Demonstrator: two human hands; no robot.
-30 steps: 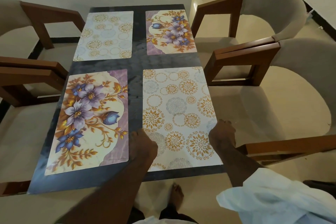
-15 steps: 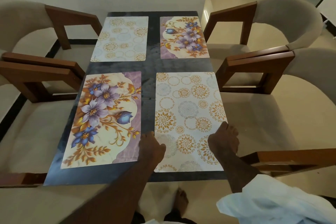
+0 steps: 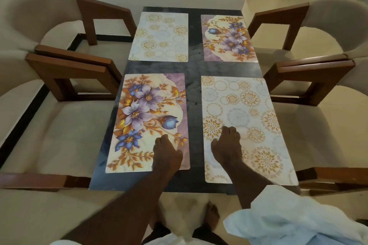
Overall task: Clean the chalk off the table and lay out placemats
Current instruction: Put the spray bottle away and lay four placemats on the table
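hands: left hand [image 3: 167, 152] lying flat on purple-floral rectangular placemat [image 3: 143, 115], 7 o'clock | right hand [image 3: 229, 145] pressing flat on gold-medallion white placemat [image 3: 247, 103], 5 o'clock | handling: mats probably thin, light, sliding on glossy dark table [image 3: 194, 85]; gripping edges advised

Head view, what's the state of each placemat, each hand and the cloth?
Near purple floral rectangular placemat: flat, left hand on it.
Near white gold-circle rectangular placemat: flat, right hand on it.
Far gold-circle placemat: flat, untouched.
Far floral placemat: flat, untouched.
Pale blue fabric cloth: draped over right forearm.
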